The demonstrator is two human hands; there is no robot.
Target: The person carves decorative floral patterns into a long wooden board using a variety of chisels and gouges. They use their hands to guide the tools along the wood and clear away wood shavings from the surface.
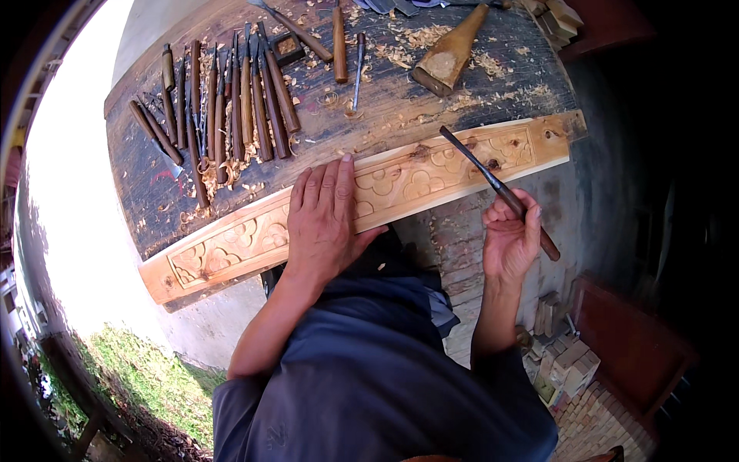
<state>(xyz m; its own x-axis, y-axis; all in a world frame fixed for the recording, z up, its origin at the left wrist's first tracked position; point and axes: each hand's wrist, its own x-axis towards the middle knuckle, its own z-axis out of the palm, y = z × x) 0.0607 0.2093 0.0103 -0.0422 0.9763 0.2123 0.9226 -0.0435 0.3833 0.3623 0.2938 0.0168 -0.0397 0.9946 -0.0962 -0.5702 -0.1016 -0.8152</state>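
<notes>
A long pale wooden board (419, 183), carved with a row of flower-like shapes, lies along the near edge of the workbench (323, 127). My left hand (319, 219) rests flat on the middle of the board, fingers stretched out side by side, thumb at its near edge. In my right hand (508, 242) is a wood carving chisel (479, 168) with a dark wooden handle. Its metal blade slants up and to the left above the right part of the board. Whether the tip touches the wood I cannot tell.
Several chisels (245, 100) lie in a row at the left of the bench. A wooden mallet (450, 50) lies at the far right among wood shavings (419, 37). Wood blocks (570, 366) are stacked low at the right, beside a dark red panel (627, 339).
</notes>
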